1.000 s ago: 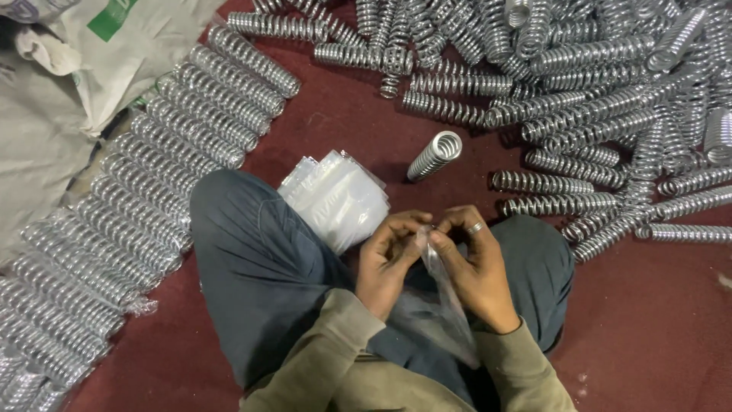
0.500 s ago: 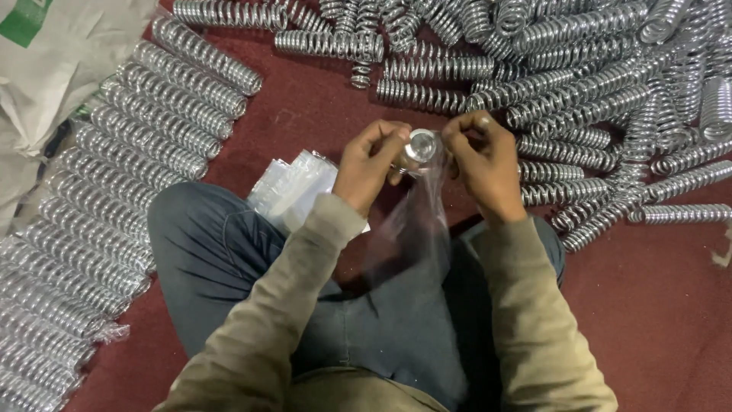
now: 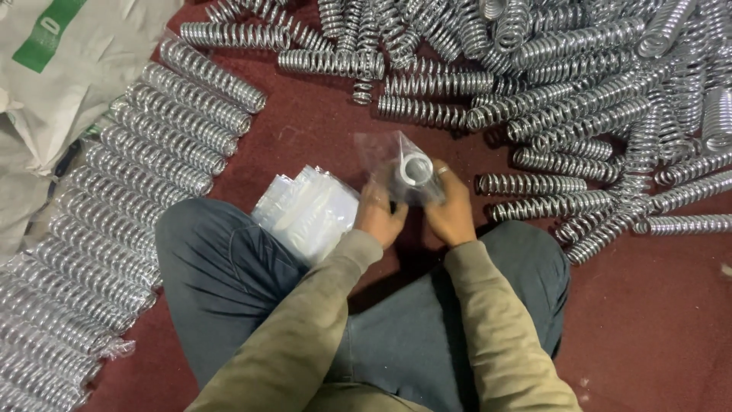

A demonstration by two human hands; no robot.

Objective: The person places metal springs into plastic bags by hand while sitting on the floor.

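Seen from the head camera, a shiny metal coil spring [image 3: 415,169] stands on end between the knees, its round open top facing up, wrapped in a clear plastic bag [image 3: 389,156] whose loose mouth juts up to the left. The left hand [image 3: 379,215] and right hand [image 3: 450,207] both grip the bagged spring from below. A stack of clear bags [image 3: 309,212] lies just beside the left knee on the dark red floor [image 3: 671,320].
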